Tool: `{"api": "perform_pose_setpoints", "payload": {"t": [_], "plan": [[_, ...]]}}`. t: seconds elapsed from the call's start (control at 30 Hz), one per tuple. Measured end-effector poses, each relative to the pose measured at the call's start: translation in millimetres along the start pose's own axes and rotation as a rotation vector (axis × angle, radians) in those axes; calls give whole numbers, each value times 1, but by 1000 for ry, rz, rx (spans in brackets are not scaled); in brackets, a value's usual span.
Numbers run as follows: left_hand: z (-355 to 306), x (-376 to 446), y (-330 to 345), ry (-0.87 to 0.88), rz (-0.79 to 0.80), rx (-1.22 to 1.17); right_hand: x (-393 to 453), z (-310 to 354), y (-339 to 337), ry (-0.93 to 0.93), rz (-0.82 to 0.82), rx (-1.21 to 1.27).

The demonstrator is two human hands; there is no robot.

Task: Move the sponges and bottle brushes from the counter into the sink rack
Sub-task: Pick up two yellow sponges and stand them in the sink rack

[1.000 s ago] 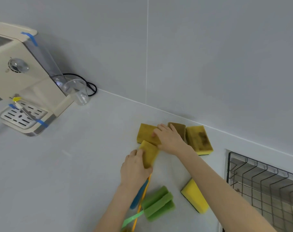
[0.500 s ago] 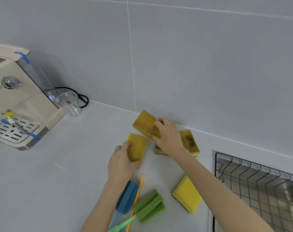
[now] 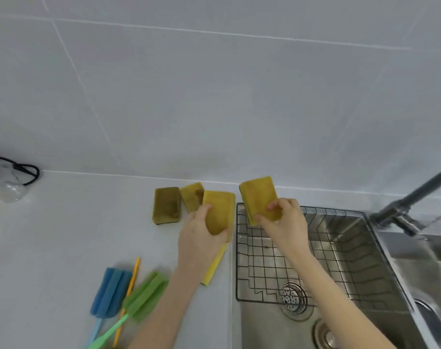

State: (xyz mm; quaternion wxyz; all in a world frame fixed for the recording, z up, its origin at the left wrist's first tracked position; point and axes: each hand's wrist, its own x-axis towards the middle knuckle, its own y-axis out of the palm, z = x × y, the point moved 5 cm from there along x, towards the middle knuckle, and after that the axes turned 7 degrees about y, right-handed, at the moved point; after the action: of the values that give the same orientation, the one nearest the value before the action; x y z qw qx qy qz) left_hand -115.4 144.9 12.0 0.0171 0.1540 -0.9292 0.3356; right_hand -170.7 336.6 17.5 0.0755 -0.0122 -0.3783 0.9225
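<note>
My left hand point(image 3: 200, 238) grips a yellow sponge point(image 3: 220, 210) above the counter, just left of the sink edge. My right hand point(image 3: 283, 221) holds a second yellow sponge point(image 3: 258, 196) over the back left corner of the black wire sink rack point(image 3: 340, 250). Two stained sponges point(image 3: 167, 205) point(image 3: 192, 197) lie on the counter by the wall. A bright yellow sponge point(image 3: 214, 267) lies under my left wrist, partly hidden. A blue bottle brush point(image 3: 111, 292) and a green bottle brush point(image 3: 145, 297) lie at the near left, with a thin orange stick point(image 3: 131, 285) between them.
The steel sink point(image 3: 302, 323) has a round drain under the rack. A dark tap point(image 3: 413, 197) reaches in from the right. A black cable point(image 3: 25, 170) and a clear plastic cup point(image 3: 5, 185) sit at the far left by the tiled wall.
Both hands lifted a sponge off the counter and carried it right, toward the sink. The view swung right: the rack and tap came in, the appliance left the frame.
</note>
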Motion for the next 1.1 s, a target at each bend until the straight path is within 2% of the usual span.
{"api": "perform_pose_setpoints", "payload": {"t": [0.33,0.8,1.1], "plan": [[-47,-2,94,42,97,55,4,-78,-46,128,-8,-113],[-20,5,169,-58,203,291,25,-158,12,326,174,-127],[-10,13,197,-24,257,405,32,-171,42,344,204,-161]]}}
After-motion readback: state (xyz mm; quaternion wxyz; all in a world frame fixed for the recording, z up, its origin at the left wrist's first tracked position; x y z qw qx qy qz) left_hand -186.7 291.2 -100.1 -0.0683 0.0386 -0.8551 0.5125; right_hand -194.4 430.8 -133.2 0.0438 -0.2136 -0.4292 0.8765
